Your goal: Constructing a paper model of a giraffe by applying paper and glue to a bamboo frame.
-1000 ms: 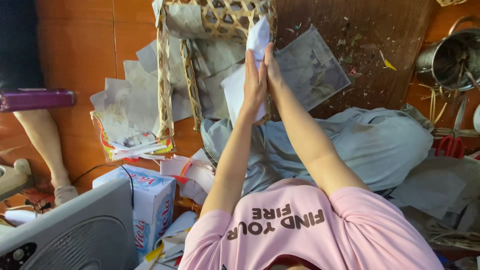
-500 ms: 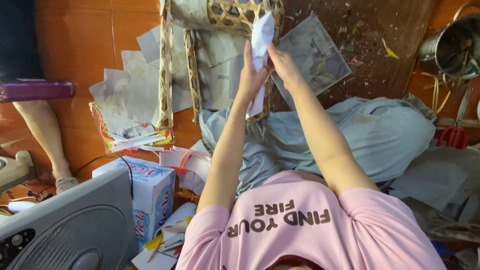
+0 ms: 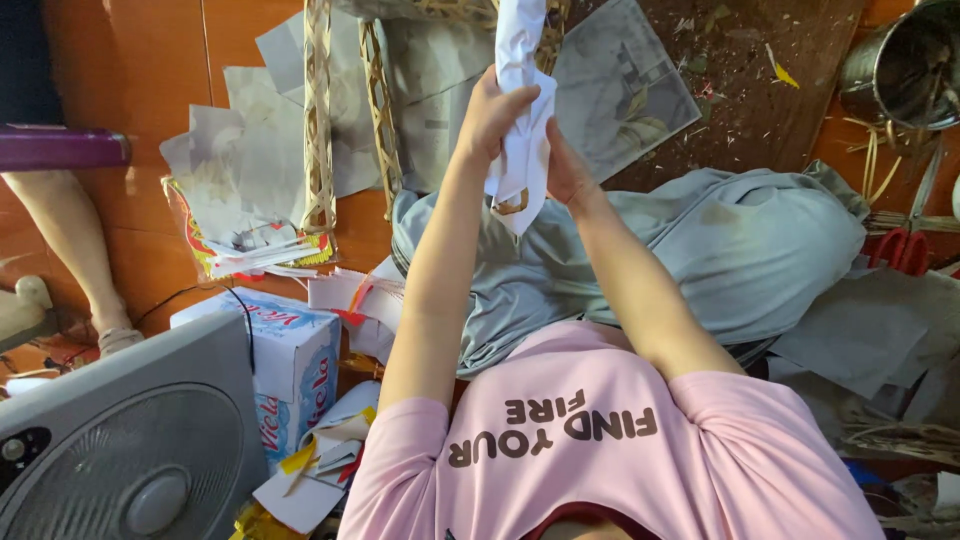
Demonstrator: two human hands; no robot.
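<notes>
Both hands raised at white paper [image 3: 523,120], woven bamboo frame [image 3: 320,120] close on left side. Scattered newspaper sheets [image 3: 240,160] over orange floor [image 3: 130,70] toward left edge. Box fan [image 3: 130,450], carton [image 3: 290,350] crowding lower left. Steel pot [image 3: 905,65], red scissors [image 3: 900,250] blocking right edge. Open gap between forearms, over grey-trousered lap [image 3: 700,250].
</notes>
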